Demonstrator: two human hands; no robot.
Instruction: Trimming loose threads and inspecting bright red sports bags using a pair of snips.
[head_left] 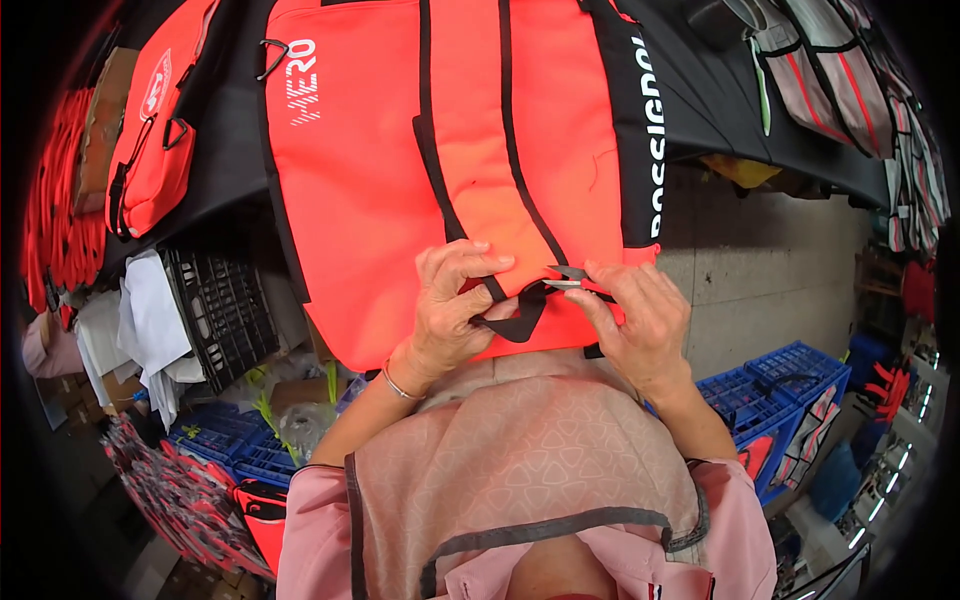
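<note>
Head view: left hand (pixel 450 300) pinches a padded, black-edged strap (pixel 475 150), right hand (pixel 645 318) grips pointed snips (pixel 572 272) near its end; smooth coral bag (pixel 350 220) overhangs the black-draped bench (pixel 232 110), grey floor (pixel 765 270) at right.

Left hand (pixel 446 312) (curled) seemingly pinches; right hand (pixel 643 322) grips

Room to pass over the red bag (pixel 350 220) left of its padded strap (pixel 470 110), and above the grey floor (pixel 760 265) at right, between black table (pixel 800 165) and blue crates (pixel 790 380). Near centre's blocked: left hand (pixel 440 305), black webbing loop (pixel 515 328), right hand (pixel 645 318) with spread snips (pixel 570 285). Near left, black crate (pixel 225 305) obstructs; clearance there hard to judge.
</note>
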